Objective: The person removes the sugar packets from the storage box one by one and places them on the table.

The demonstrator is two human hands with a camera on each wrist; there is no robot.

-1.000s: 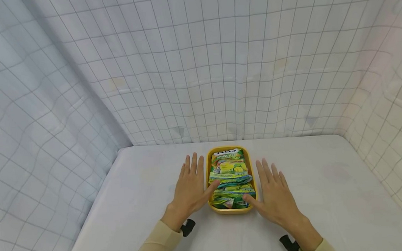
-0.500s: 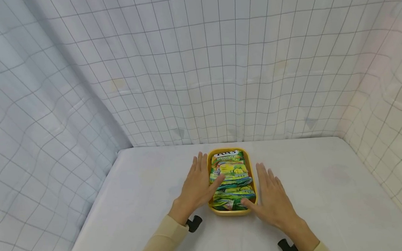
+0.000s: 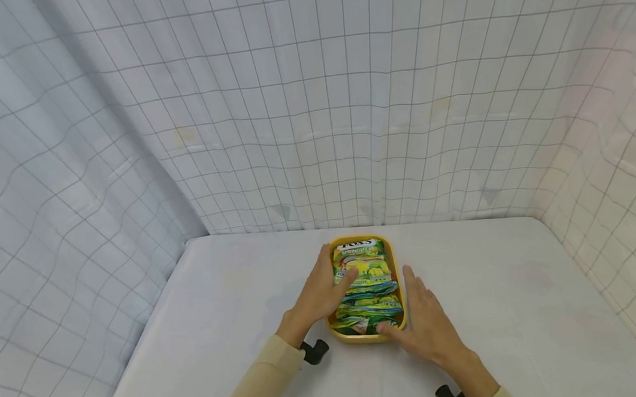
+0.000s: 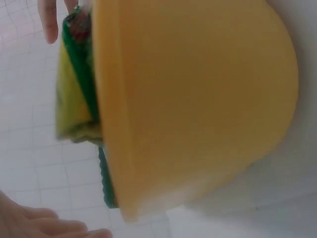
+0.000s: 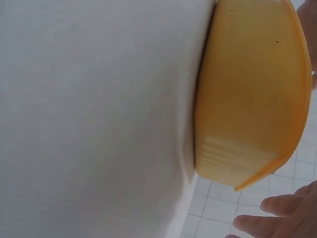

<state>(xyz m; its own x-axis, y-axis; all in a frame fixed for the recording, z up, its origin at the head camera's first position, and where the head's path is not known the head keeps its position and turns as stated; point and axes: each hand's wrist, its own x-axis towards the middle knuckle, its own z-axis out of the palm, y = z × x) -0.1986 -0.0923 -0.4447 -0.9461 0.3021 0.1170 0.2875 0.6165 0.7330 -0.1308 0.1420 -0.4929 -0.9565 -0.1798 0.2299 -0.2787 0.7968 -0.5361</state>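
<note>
The left hand [image 3: 316, 297] lies flat at 9 o'clock of the yellow tray [image 3: 404, 305], fingers straight, thumb resting on the green packets [image 3: 366, 280] inside. The tray sits in the middle of the white tabletop [image 3: 518, 308] — full of packets, not lifted yet. At 3 o'clock the right hand [image 3: 428, 327] lies flat too, its thumb at the tray's near rim — nothing gripped so far.

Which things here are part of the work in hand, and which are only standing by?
In hand:
- yellow tray, on the table
- green and yellow packets stacked in it
- left hand against the tray's left side, thumb on the packets
- right hand against its right side, thumb at the near rim

Standing by:
- white table
- gridded cloth backdrop
</note>
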